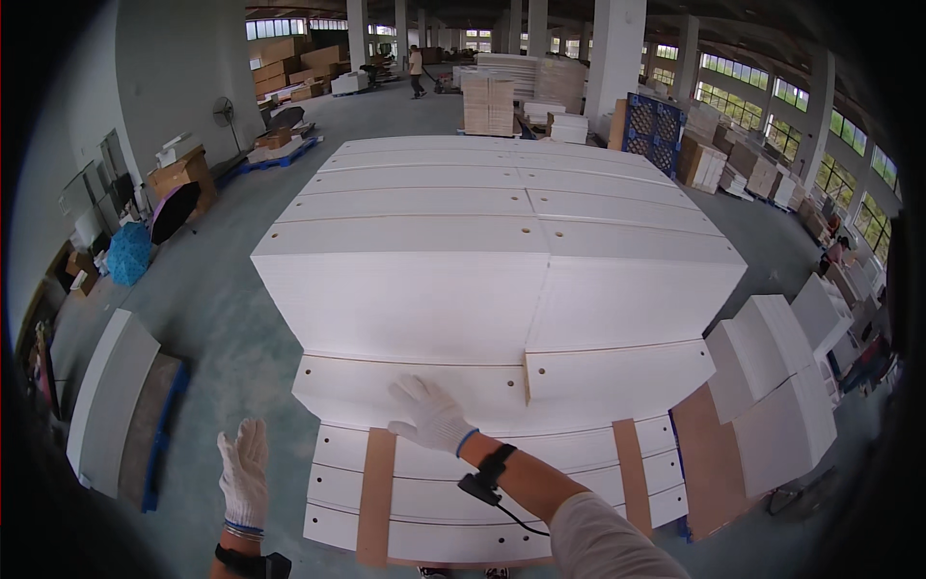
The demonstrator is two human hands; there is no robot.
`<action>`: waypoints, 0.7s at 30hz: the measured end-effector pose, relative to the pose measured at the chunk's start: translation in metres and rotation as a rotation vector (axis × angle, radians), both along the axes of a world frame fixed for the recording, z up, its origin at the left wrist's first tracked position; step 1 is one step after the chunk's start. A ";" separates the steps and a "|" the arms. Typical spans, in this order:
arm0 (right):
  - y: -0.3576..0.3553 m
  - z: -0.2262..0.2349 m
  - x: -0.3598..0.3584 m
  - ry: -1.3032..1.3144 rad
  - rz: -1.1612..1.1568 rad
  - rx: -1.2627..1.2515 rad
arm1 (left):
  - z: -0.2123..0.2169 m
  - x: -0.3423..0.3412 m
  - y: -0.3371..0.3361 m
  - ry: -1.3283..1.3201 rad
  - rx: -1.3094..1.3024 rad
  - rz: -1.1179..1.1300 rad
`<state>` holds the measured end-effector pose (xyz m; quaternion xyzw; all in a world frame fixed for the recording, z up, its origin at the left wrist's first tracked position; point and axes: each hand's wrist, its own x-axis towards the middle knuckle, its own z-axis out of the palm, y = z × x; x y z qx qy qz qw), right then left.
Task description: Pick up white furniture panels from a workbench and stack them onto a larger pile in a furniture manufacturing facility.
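Note:
My right hand (429,415), in a white knitted glove, lies flat with fingers stretched on a white panel (444,382) that has small round holes. The arm reaches across from the lower right. To the left of the stack, my gloved left hand (244,473) is held up in the air, fingers straight and nothing in it. Ahead rises a taller stack of white panels (415,299), its top boards showing holes near their ends. Nearer to me, lower white boards (502,487) lie under two brown strips, a left strip (377,487) and a right strip (632,473).
More white panels (781,415) stand at the right beside a brown board (709,463). On the left, white panels (111,396) rest near a blue pallet (166,434). A blue umbrella (128,253), a fan (224,114) and a distant person (416,69) are farther off.

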<state>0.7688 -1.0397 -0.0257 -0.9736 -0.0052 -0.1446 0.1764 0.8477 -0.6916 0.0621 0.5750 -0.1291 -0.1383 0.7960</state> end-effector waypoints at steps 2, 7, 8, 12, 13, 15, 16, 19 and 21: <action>-0.003 -0.005 -0.064 0.075 -0.012 0.209 | -0.004 -0.024 0.004 0.043 0.005 0.071; -0.018 -0.052 -0.301 0.280 -0.097 0.244 | -0.015 -0.048 -0.016 0.282 0.119 -0.108; -0.006 -0.063 -0.349 0.501 -0.424 0.349 | -0.015 -0.050 -0.022 0.369 0.158 -0.127; 0.085 -0.075 -0.530 0.824 -0.986 0.380 | -0.005 -0.060 -0.042 0.065 0.414 -0.485; 0.123 -0.075 -0.562 0.788 -1.157 0.413 | -0.001 -0.060 -0.045 -0.078 0.518 -0.586; 0.212 -0.077 -0.604 0.640 -1.231 0.428 | 0.005 -0.062 -0.047 -0.162 0.642 -0.762; 0.255 -0.078 -0.619 0.595 -1.280 0.456 | 0.006 -0.064 -0.050 -0.095 0.667 -0.840; 0.355 -0.098 -0.617 0.586 -1.445 0.554 | 0.007 -0.075 -0.045 -0.008 0.667 -1.041; 0.412 -0.110 -0.603 0.585 -1.510 0.618 | 0.009 -0.088 -0.044 -0.033 0.650 -1.138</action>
